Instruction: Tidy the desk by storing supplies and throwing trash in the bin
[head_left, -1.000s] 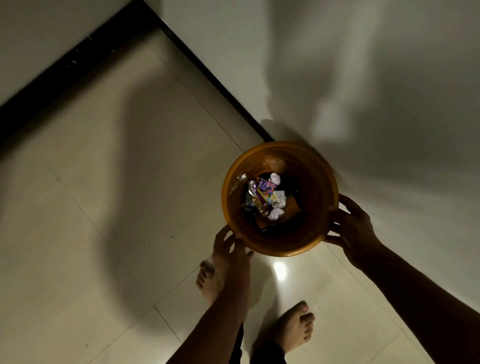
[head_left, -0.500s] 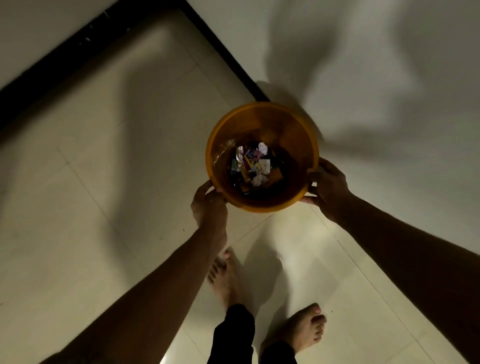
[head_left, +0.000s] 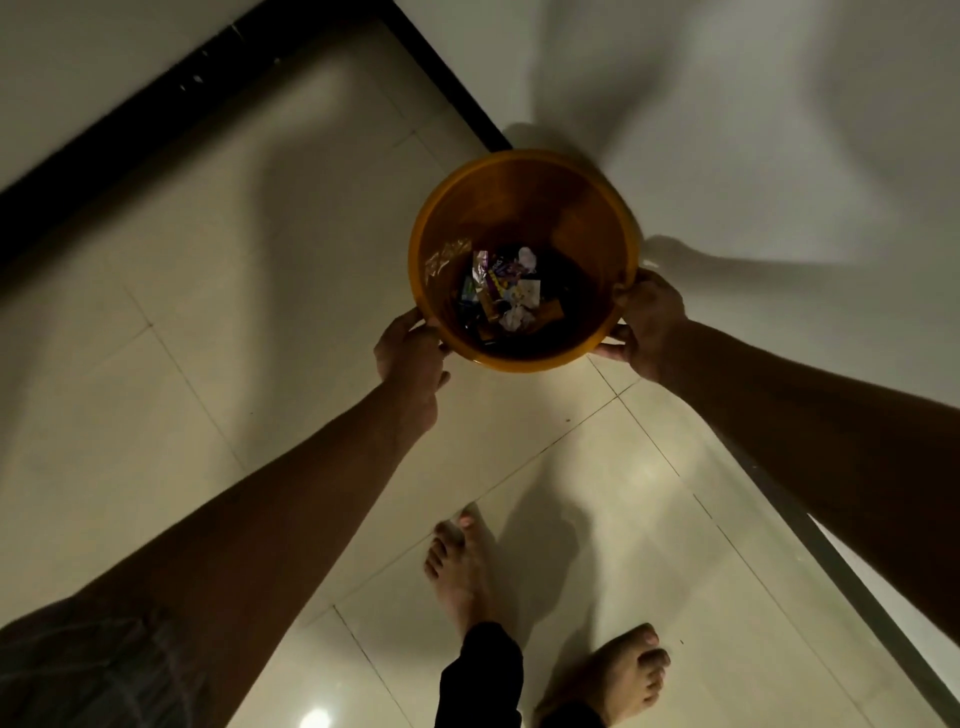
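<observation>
Both hands grip the bin (head_left: 524, 208) at its rim — left hand (head_left: 410, 358) near side, right hand (head_left: 649, 322) opposite; trash (head_left: 506, 296) sits at the bottom; bin looks lifted off the floor (head_left: 208, 312), dim light; keep it level — set down flat by the wall.

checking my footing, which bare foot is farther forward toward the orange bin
The left bare foot, stepped ahead toward the round orange plastic bin; the right bare foot trails.

- One orange bin (head_left: 524, 208)
- Two hands on its rim: left hand (head_left: 410, 358), right hand (head_left: 649, 325)
- One heap of trash (head_left: 506, 299) inside; the pieces are too jumbled to count
- Two bare feet: one (head_left: 462, 571), the other (head_left: 618, 675)
</observation>
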